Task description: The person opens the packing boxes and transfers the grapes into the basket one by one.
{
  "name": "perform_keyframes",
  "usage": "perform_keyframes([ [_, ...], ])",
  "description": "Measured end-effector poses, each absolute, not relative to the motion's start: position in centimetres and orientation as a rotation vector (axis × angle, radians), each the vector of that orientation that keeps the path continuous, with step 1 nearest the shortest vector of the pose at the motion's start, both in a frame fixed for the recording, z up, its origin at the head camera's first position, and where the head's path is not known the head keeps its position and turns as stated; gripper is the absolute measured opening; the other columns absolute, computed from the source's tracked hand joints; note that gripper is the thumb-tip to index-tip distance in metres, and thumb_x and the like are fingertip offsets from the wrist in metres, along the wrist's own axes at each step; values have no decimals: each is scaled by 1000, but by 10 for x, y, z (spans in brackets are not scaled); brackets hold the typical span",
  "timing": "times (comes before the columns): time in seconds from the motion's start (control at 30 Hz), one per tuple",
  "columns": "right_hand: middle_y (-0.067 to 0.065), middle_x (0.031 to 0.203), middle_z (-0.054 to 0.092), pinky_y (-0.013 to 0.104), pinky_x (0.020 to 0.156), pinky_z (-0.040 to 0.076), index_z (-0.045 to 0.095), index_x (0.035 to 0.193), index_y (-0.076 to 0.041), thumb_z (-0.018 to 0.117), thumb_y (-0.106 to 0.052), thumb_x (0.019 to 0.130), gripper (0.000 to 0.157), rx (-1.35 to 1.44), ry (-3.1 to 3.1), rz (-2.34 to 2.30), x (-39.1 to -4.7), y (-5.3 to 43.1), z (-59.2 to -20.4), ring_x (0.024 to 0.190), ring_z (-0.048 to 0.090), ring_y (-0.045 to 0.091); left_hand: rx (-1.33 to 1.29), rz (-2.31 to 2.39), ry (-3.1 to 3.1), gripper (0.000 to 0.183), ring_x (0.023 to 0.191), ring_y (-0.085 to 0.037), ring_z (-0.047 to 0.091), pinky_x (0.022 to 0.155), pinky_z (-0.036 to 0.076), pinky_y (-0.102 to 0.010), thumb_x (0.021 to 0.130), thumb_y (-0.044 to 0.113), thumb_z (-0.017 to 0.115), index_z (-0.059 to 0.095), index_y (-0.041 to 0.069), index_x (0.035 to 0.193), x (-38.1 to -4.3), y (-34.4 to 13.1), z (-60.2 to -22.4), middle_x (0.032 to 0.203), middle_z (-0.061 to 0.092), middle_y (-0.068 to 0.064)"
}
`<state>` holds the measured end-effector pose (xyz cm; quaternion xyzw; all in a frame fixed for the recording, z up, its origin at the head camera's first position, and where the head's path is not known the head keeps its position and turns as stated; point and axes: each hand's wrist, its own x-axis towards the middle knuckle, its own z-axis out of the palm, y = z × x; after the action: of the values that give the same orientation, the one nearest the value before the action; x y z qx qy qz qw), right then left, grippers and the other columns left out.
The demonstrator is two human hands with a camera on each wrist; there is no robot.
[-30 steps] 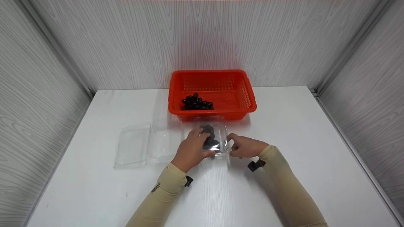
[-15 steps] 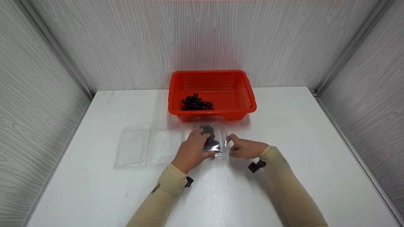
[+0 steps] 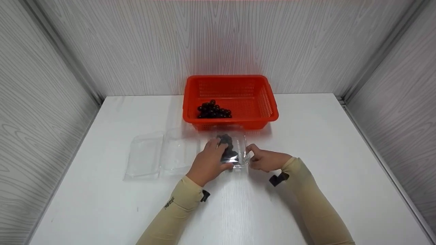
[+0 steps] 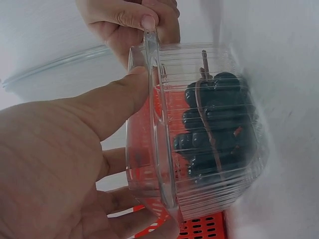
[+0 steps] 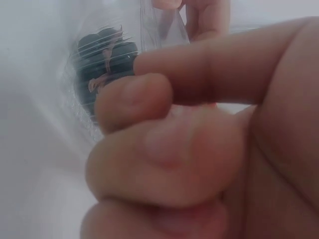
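Observation:
A clear plastic clamshell box (image 3: 241, 144) with a bunch of dark grapes (image 3: 229, 153) inside sits in front of the red basket in the head view. My left hand (image 3: 208, 164) lies spread over its lid. In the left wrist view, the left thumb and extended fingers press on the lid (image 4: 142, 124), and the grapes (image 4: 219, 124) show through the ribbed wall. At the box's right side, my right hand (image 3: 267, 160) pinches the rim between thumb and curled fingers. Those curled fingers hide much of the box in the right wrist view.
Behind the box stands a red perforated basket (image 3: 271, 117), holding another bunch of dark grapes (image 3: 214, 111). Two clear plastic shells, an outer one (image 3: 144, 154) and an inner one (image 3: 180, 154), lie side by side on the white table (image 3: 85, 190), left of the box.
The right thumb and fingers have drawn slightly closer together at the box's rim. Otherwise the left hand, the box and the basket stay in place; the head view has shifted slightly.

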<state>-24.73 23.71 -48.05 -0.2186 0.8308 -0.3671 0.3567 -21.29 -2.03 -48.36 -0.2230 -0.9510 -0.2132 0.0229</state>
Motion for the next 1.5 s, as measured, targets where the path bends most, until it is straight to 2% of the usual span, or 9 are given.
perform_keyframes([
  [0.2, -2, 63, 45, 28, 56, 38, 28, 134, -16, 46, -9, 100, 40, -575, 2100, -986, -248, 239, -484, 51, 39, 15, -680, -632, -2960, 72, 145, -34, 42, 111, 46, -47, 89, 47, 80, 57, 5, 144, -213, -19, -484, 152, 48, -22],
  [0.57, -1, 63, 45, 31, 56, 37, 30, 139, -14, 48, -10, 98, 45, -511, 2109, -1017, -247, 239, -486, 52, 39, 15, -699, -636, -2913, 71, 143, -35, 43, 108, 49, -48, 88, 44, 81, 57, 5, 142, -213, -18, -488, 151, 48, -22],
  [0.93, 1, 67, 47, 29, 56, 38, 29, 140, -12, 48, -8, 98, 47, -456, 2105, -1069, -246, 237, -489, 54, 41, 16, -653, -694, -2929, 75, 148, -35, 39, 113, 44, -49, 87, 43, 82, 55, 5, 145, -215, -17, -493, 156, 44, -21],
  [1.27, 15, 85, 60, 28, 57, 39, 28, 138, -10, 50, -10, 98, 45, -461, 2157, -1064, -248, 234, -489, 55, 47, 17, -592, -750, -2905, 74, 144, -33, 44, 107, 50, -48, 85, 43, 84, 57, 9, 145, -219, -17, -496, 156, 45, -19],
  [1.5, 12, 83, 60, 29, 59, 42, 30, 137, -13, 51, -10, 98, 44, -450, 2151, -1072, -248, 233, -491, 57, 50, 18, -636, -712, -2874, 73, 145, -35, 43, 107, 50, -49, 86, 42, 84, 57, 6, 144, -215, -19, -495, 154, 46, -21],
])
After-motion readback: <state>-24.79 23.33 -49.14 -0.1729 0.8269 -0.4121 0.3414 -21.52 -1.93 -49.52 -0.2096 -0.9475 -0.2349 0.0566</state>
